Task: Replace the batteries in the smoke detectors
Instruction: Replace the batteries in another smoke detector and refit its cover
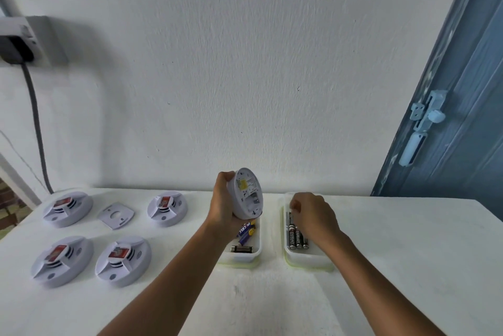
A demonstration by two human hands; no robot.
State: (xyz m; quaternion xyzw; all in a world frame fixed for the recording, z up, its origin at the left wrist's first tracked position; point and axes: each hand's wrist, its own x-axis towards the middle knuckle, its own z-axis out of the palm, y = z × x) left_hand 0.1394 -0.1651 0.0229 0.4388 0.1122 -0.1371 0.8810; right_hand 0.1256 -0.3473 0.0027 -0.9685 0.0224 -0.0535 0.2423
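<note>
Left hand (227, 203) grips a smoke detector (247, 194) on edge, underside toward the camera, above the left tray (253, 255) holding purple batteries (245, 232). Right hand (313, 216) reaches into the right tray (307, 261), fingers curled at the black batteries (295, 236); whether it holds one cannot be told. Four detectors (68, 207) and a mounting plate (115, 214) lie left on the table (394, 240).

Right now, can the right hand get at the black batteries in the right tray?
Probably yes: the right hand is already over the open right tray, fingers curled down by the black batteries. Nothing covers them.
</note>
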